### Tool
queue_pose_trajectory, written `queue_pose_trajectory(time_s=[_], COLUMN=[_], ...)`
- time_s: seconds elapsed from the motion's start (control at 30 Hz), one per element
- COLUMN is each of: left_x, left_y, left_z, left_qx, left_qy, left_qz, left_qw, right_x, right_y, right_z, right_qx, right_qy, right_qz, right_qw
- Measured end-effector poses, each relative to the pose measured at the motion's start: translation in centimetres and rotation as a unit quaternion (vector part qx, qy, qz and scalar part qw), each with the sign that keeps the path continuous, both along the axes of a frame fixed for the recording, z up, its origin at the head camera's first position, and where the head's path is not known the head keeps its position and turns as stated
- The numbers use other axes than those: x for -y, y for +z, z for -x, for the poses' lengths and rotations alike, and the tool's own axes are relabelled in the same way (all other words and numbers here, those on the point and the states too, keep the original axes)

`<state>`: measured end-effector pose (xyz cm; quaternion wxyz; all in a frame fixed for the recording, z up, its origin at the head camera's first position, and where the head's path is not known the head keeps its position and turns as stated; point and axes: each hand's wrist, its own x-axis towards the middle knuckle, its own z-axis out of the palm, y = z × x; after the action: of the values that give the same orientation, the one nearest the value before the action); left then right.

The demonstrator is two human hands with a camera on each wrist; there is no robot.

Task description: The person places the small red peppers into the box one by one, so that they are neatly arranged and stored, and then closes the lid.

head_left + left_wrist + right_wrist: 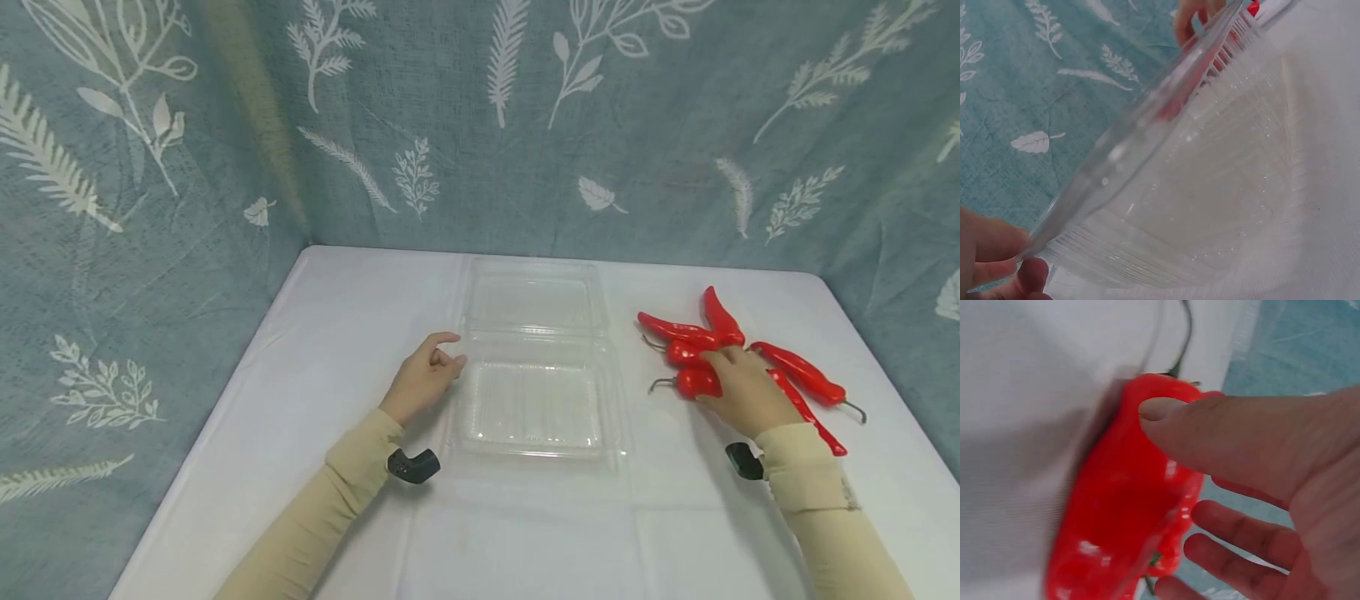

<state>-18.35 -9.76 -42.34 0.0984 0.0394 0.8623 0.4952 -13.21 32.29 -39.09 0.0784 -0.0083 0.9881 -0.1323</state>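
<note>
Red chili peppers (798, 372) lie in a loose fan on the right of the bench (345, 333), under the right hand (746, 392). Its thumb rests across one stemmed pepper (1116, 500); the other fingers reach past the far flank, presumably to back that side, though I cannot tell whether they close on it. Well apart, the left hand (423, 379) pinches the left rim of the clear clamshell container (536, 408), likely to keep so light a shell from sliding. Its hinged lid (532, 296) lies folded back toward the patterned curtain (517, 175), leaving the base uncovered between both hands.
</note>
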Motion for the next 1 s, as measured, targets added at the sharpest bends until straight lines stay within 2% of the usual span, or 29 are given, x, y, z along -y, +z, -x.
queue_pose_trajectory(time_s=[0.33, 0.77, 1.0], left_x=[0.2, 0.5, 0.6], left_y=[-0.3, -0.1, -0.3], left_z=[0.1, 0.0, -0.2], left_qx=[-0.008, -0.016, -0.019], left_qy=[-0.001, -0.001, -0.005], left_qz=[0.010, 0.009, 0.014], left_qw=[0.9999, 0.9998, 0.9997], right_x=[-0.4, 0.1, -0.2], right_y=[-1.6, -2.1, -2.4], right_z=[-0.3, -0.2, -0.5], right_qx=[-0.030, -0.064, -0.066], right_qy=[0.007, 0.026, 0.031], right_qz=[-0.028, -0.062, -0.054], right_qw=[0.9992, 0.9957, 0.9959])
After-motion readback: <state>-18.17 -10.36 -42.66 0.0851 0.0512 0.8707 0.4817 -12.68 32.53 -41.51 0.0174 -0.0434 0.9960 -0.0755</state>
